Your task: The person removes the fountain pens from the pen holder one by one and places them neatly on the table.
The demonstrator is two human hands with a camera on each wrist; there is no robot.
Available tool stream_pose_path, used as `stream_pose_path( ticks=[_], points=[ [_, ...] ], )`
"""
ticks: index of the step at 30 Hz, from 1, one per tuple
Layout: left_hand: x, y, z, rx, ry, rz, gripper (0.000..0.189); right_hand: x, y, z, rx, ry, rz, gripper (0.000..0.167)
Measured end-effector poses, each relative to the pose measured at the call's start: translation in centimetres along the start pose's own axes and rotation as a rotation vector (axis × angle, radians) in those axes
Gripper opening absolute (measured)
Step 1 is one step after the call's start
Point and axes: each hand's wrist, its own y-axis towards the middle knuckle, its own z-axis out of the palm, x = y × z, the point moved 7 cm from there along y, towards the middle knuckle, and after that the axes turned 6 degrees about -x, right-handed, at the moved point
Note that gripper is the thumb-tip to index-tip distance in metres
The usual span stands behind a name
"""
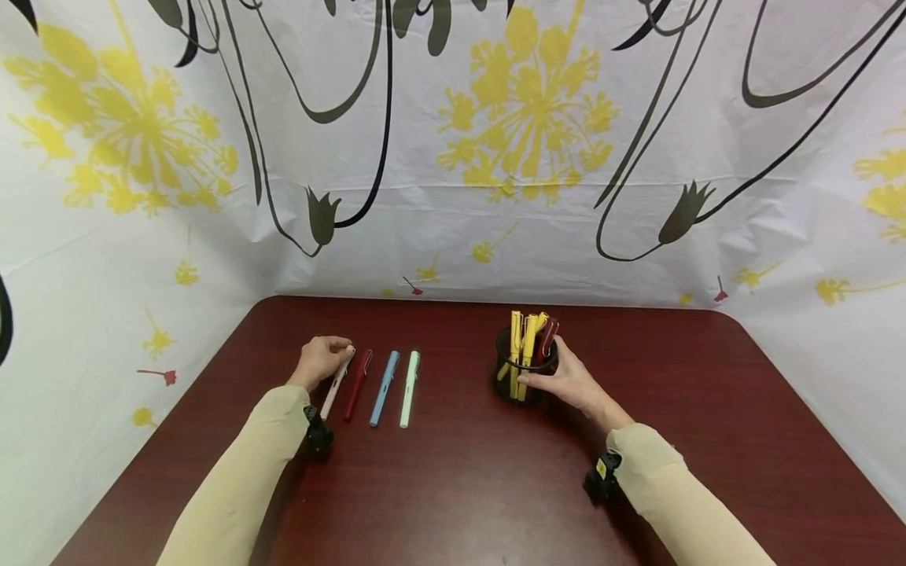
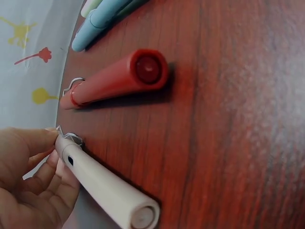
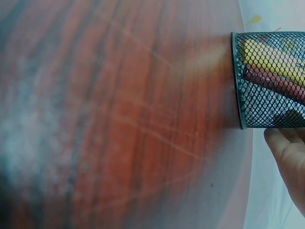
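At the left of the table, my left hand pinches the cap end of a pale pinkish-white pen, near its metal clip. The pen's other end points toward me in the left wrist view. To its right lie a red pen, a blue pen and a light green pen, roughly side by side. My right hand grips a black mesh pen cup from its right side, thumb across the front. Several yellow pens and a dark red pen stand in the cup.
The dark reddish wood table has rounded far corners. A white cloth with yellow and dark plant prints hangs behind it and along both sides. Small black cameras are strapped at both wrists.
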Motion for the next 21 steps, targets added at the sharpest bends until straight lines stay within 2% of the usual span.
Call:
stream_pose_path(
  ticks=[6, 9, 12, 17, 21],
  points=[
    [-0.1, -0.1, 0.0, -0.014, 0.002, 0.019, 0.034, 0.1, 0.0, 0.0, 0.007, -0.018, 0.019, 0.095],
    [-0.4, -0.1, -0.1, -0.023, 0.032, 0.043, 0.034, -0.3, 0.1, 0.0, 0.005, -0.012, 0.024, 0.096],
    [-0.5, -0.2, -0.1, -0.031, 0.055, 0.054, 0.034, -1.2, 0.5, 0.0, -0.002, -0.006, 0.019, 0.098],
    [-0.3, -0.5, 0.0, -0.044, 0.063, 0.034, 0.033, -3.3, 1.4, 0.1, -0.024, 0.004, -0.014, 0.1],
    [-0.4, -0.7, -0.2, -0.056, 0.057, 0.032, 0.033, -3.7, 1.7, 0.1, -0.037, 0.024, -0.038, 0.098]
  ],
)
